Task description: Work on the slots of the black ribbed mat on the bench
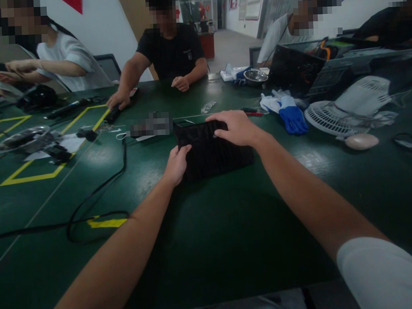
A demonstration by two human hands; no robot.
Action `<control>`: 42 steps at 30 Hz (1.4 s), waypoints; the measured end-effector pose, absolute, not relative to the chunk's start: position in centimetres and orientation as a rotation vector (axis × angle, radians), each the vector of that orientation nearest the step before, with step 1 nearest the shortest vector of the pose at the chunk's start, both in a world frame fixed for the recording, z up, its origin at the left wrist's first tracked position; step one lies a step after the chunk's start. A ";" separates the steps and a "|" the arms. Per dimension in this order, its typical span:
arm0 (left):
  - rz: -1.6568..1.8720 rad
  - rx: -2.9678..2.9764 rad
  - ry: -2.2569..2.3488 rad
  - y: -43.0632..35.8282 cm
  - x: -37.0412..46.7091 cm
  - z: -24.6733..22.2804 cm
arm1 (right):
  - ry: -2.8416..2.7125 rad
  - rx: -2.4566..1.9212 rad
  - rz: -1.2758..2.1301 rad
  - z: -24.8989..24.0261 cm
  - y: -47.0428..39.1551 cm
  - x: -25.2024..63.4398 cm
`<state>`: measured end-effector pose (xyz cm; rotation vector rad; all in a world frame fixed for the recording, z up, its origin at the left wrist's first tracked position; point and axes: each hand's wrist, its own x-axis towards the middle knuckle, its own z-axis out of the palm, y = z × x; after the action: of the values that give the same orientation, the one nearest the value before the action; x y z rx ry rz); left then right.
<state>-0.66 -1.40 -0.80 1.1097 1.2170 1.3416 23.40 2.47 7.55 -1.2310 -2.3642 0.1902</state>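
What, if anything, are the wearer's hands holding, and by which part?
A flat black item: the left hand grips it by its left edge; the right hand lies over its far edge, but whether that one grips cannot be told.

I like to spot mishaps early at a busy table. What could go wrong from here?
The flat black rectangular item, held by the left hand and the right hand, might slip if either loosens its fingers. The long, thin black cable loops loosely near the left forearm, which could snag it. The small, crinkled, clear plastic piece lies beyond the item and could get knocked.
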 end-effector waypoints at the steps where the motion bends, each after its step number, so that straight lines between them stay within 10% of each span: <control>1: 1.338 1.112 1.219 -1.4 -0.7 -0.8 | -2.366 -1.230 0.196 7.6 2.5 23.4; 42: 1.353 1.094 1.218 -1.3 -0.9 -1.0 | -2.404 -1.214 0.190 7.8 2.5 23.5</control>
<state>-0.91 -1.29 -1.02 1.0939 1.2183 1.3526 23.51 2.54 7.75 -1.2140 -2.4036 0.1900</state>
